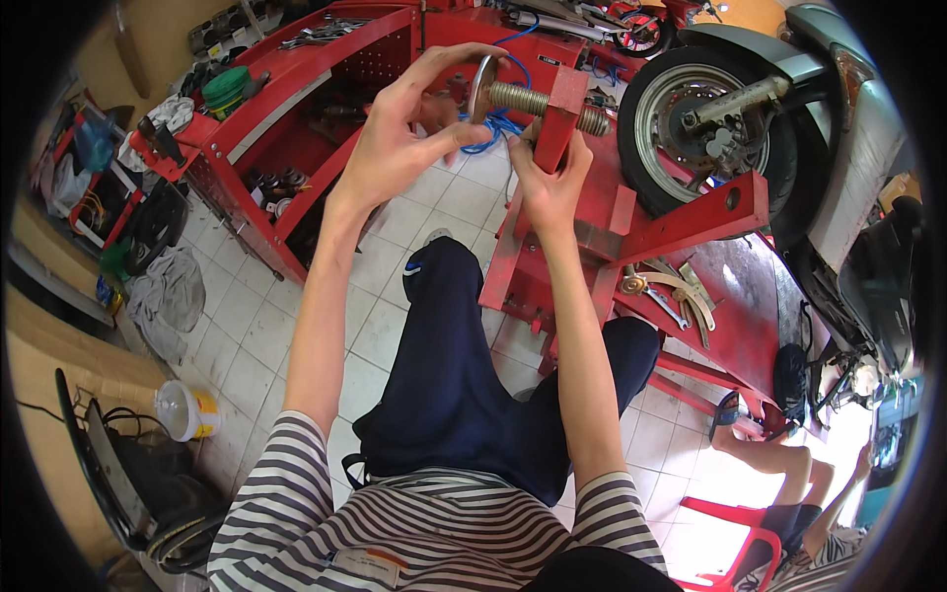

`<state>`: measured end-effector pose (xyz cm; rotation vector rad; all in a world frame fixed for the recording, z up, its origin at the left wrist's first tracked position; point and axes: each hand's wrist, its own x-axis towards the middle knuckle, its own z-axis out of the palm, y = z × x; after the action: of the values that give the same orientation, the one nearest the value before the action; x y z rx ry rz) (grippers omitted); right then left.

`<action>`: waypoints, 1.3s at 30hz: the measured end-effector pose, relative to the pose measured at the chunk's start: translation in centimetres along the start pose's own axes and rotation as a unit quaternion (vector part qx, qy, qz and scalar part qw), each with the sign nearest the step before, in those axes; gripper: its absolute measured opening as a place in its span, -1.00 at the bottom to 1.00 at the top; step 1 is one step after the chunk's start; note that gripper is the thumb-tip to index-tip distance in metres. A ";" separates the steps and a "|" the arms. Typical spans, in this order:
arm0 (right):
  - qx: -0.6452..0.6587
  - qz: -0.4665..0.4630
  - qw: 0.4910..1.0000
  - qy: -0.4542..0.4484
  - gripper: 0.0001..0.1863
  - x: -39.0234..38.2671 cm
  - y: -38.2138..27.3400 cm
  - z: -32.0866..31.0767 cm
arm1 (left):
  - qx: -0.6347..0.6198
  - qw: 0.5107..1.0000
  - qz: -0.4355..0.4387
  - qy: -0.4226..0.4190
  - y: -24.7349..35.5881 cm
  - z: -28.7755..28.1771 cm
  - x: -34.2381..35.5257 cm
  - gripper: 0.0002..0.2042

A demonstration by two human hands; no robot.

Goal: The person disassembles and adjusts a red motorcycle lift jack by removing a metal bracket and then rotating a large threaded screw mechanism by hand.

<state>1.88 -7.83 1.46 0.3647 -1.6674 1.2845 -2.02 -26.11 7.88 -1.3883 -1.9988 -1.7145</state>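
Note:
A thick threaded screw (521,98) runs sideways through a red steel block (565,91) on the lift table's end. At the screw's left end sits a round metal disc (480,91). My left hand (400,133) curls round that disc, thumb low on its rim and index finger over its top; the other fingers are partly hidden behind it. Just below the screw, my right hand (552,183) grips the red block, thumb on its left side and fingers round the right.
A motorbike wheel (702,133) stands close at the right. Spanners and metal parts (676,301) lie on the red lift table (735,340). A red workbench (286,128) is ahead left, with a blue hose (493,133) beyond. Another person's leg (764,459) shows lower right.

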 end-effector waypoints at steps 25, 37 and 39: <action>-0.023 -0.012 1.000 0.002 -0.83 -0.1 -0.2 -0.1 | -0.051 0.995 0.012 -0.085 -2.6 -1.3 0.1 -0.55; -0.013 0.002 1.000 -0.001 -0.84 0.2 0.4 -0.1 | -0.060 0.998 0.012 -0.035 -0.4 0.0 0.3 -0.53; -0.008 0.003 1.000 -0.005 -0.84 0.4 0.6 -0.1 | -0.030 0.997 -0.055 -0.046 -0.8 -0.2 0.9 -0.53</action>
<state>1.27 -7.40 1.47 0.3580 -1.6883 1.2736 -3.18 -25.71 8.01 -1.4246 -2.1265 -1.8010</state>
